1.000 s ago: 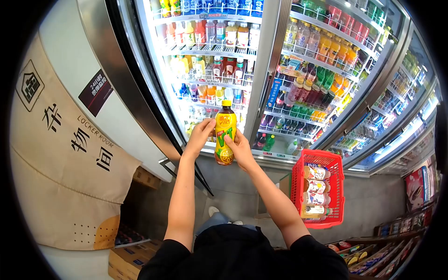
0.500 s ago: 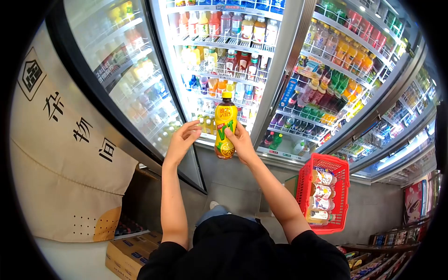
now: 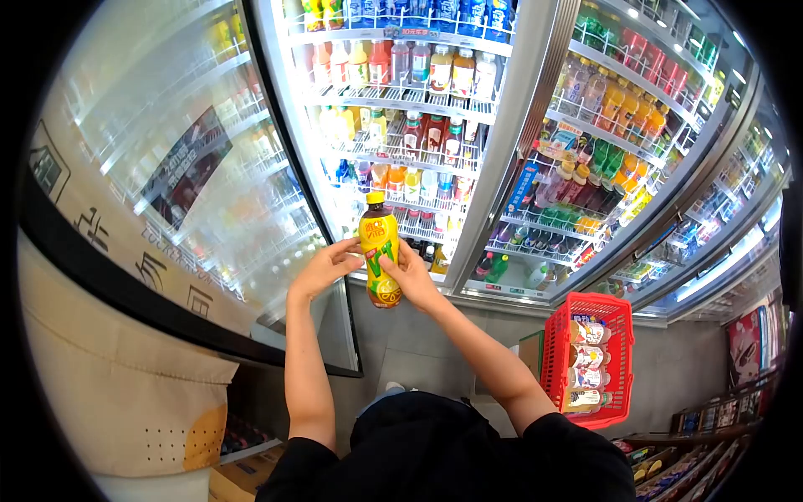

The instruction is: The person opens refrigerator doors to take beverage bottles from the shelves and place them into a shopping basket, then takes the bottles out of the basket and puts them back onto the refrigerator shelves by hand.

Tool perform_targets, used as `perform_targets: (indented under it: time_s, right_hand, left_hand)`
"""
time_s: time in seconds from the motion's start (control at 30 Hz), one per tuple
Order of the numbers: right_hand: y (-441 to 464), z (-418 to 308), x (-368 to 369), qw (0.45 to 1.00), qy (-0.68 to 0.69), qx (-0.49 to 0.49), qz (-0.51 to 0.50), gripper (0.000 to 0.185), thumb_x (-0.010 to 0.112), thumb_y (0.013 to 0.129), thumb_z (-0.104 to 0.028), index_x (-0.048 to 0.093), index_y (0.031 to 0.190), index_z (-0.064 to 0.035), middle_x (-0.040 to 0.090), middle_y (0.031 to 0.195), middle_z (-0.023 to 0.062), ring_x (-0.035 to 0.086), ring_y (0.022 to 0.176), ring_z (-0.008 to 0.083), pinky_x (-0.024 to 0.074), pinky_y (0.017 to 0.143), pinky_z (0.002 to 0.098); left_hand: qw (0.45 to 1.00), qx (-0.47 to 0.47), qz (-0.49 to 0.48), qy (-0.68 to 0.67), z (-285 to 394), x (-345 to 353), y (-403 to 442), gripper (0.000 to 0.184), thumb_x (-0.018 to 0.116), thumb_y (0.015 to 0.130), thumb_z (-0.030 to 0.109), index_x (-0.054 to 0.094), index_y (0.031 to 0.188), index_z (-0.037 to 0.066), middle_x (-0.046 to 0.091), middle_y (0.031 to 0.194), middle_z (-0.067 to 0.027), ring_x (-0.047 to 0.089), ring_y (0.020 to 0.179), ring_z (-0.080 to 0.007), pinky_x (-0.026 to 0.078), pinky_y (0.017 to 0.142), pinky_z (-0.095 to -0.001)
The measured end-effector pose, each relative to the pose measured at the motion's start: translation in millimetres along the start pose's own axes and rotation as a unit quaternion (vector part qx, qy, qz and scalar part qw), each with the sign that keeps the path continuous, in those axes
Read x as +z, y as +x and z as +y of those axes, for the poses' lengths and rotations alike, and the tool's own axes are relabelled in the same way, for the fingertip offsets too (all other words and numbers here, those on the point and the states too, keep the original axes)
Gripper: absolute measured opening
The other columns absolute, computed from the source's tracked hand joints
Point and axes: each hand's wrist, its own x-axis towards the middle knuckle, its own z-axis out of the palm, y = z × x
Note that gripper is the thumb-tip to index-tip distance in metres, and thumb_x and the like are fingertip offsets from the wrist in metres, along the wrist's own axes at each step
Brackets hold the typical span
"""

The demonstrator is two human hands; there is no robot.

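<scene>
A bottle of lemon tea point(image 3: 381, 259) with a yellow cap and a yellow-green label is upright in front of the cooler. My right hand point(image 3: 408, 276) is closed around its right side, thumb across the label. My left hand point(image 3: 328, 266) meets the bottle's left edge with thumb and fingertips, its fingers curved. Behind the bottle, the open cooler point(image 3: 401, 105) shows shelves of bottled drinks.
The cooler's glass door point(image 3: 188, 167) stands open on the left. A red shopping basket point(image 3: 621, 335) holding several bottles is on the right. Beside it is a cardboard box point(image 3: 531, 351). Another cooler door point(image 3: 577, 192) is to the right, and a cloth curtain point(image 3: 142, 368) hangs at lower left.
The lemon tea bottle has moved left and slightly down with my right hand. My left hand, apart from it before, now reaches its edge. The glass door covers more of the left side.
</scene>
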Motion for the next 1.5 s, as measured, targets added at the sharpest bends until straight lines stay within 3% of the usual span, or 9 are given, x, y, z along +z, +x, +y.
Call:
perform_targets:
  time_s: [0.13, 0.27, 0.4, 0.7, 1.0, 1.13, 1.37, 1.43, 1.5]
  right_hand:
    - [20, 11, 2, 1.000, -0.023, 0.001, 0.015, 0.056, 0.061, 0.099, -0.019, 0.036, 0.146, -0.0028, 0.063, 0.121, 0.0080, 0.062, 0.104, 0.0118, 0.0503, 0.089, 0.0280]
    - [36, 23, 8, 0.999, -0.027, 0.011, 0.028, 0.052, 0.060, 0.100, -0.020, 0.038, 0.143, -0.0022, 0.061, 0.123, 0.0075, 0.061, 0.106, 0.0121, 0.0494, 0.091, 0.0284]
    - [49, 37, 6, 0.998, -0.010, 0.027, 0.048, 0.053, 0.060, 0.099, -0.019, 0.036, 0.144, -0.0024, 0.060, 0.125, 0.0078, 0.060, 0.106, 0.0130, 0.0492, 0.091, 0.0290]
    - [57, 57, 15, 0.997, -0.053, 0.061, -0.017, 0.066, 0.066, 0.094, -0.012, 0.030, 0.148, -0.0034, 0.059, 0.127, 0.0093, 0.059, 0.111, 0.0155, 0.0489, 0.095, 0.0316]
    - [64, 77, 19, 0.990, -0.121, 0.068, -0.034, 0.079, 0.060, 0.099, -0.026, 0.009, 0.155, -0.0062, 0.049, 0.137, 0.0125, 0.049, 0.124, 0.0185, 0.0406, 0.104, 0.0337]
    - [74, 85, 14, 0.991, -0.123, 0.051, -0.029, 0.078, 0.060, 0.100, -0.026, 0.009, 0.156, -0.0063, 0.049, 0.138, 0.0121, 0.048, 0.125, 0.0187, 0.0398, 0.105, 0.0341]
    - [98, 90, -8, 0.987, -0.142, 0.059, -0.036, 0.074, 0.064, 0.097, -0.026, 0.021, 0.154, -0.0072, 0.047, 0.136, 0.0140, 0.049, 0.125, 0.0211, 0.0424, 0.103, 0.0371]
    - [114, 99, -18, 0.961, -0.277, 0.001, -0.010, 0.068, 0.067, 0.094, -0.027, 0.032, 0.149, -0.0064, 0.048, 0.127, 0.0153, 0.053, 0.120, 0.0248, 0.0452, 0.101, 0.0390]
    - [133, 97, -25, 0.953, -0.301, -0.028, -0.012, 0.064, 0.069, 0.093, -0.028, 0.040, 0.145, -0.0060, 0.046, 0.122, 0.0157, 0.054, 0.117, 0.0276, 0.0467, 0.099, 0.0398]
  left_hand:
    - [0.999, -0.022, -0.024, 0.022, 2, -13, 24, 0.051, 0.069, 0.093, 0.023, 0.053, 0.138, 0.002, 0.064, 0.117, -0.0055, 0.060, 0.089, -0.0105, 0.049, 0.084, -0.0281]
    - [0.999, -0.020, 0.000, 0.042, -15, -18, 40, 0.040, 0.062, 0.098, 0.031, 0.064, 0.121, -0.001, 0.068, 0.103, -0.0062, 0.060, 0.091, -0.0120, 0.049, 0.084, -0.0285]
    - [0.999, -0.006, 0.026, 0.035, -28, -20, 49, 0.042, 0.060, 0.099, 0.033, 0.063, 0.120, -0.004, 0.068, 0.105, -0.0081, 0.060, 0.094, -0.0134, 0.048, 0.086, -0.0289]
    - [0.999, -0.024, -0.006, 0.039, -51, -55, 36, 0.042, 0.060, 0.099, 0.032, 0.061, 0.121, -0.003, 0.066, 0.106, -0.0057, 0.057, 0.094, -0.0108, 0.046, 0.087, -0.0277]
    - [0.998, -0.053, -0.009, -0.017, -69, -65, 39, 0.040, 0.058, 0.101, 0.029, 0.058, 0.127, -0.001, 0.065, 0.106, -0.0040, 0.057, 0.093, -0.0088, 0.048, 0.084, -0.0257]
    - [0.997, -0.044, 0.002, -0.063, -86, -66, 50, 0.041, 0.057, 0.101, 0.027, 0.056, 0.131, -0.001, 0.065, 0.105, -0.0037, 0.056, 0.092, -0.0082, 0.047, 0.083, -0.0249]
    - [0.995, -0.051, 0.021, -0.082, -97, -69, 74, 0.042, 0.057, 0.101, 0.025, 0.053, 0.135, 0.000, 0.065, 0.104, -0.0025, 0.056, 0.088, -0.0072, 0.047, 0.081, -0.0236]
    - [0.995, -0.043, 0.028, -0.086, -87, -73, 84, 0.042, 0.057, 0.101, 0.026, 0.053, 0.135, 0.000, 0.065, 0.103, -0.0025, 0.057, 0.089, -0.0076, 0.048, 0.081, -0.0239]
    - [0.994, -0.056, 0.044, -0.078, -76, -78, 96, 0.042, 0.058, 0.100, 0.027, 0.054, 0.133, 0.000, 0.065, 0.104, -0.0039, 0.059, 0.090, -0.0091, 0.050, 0.081, -0.0253]
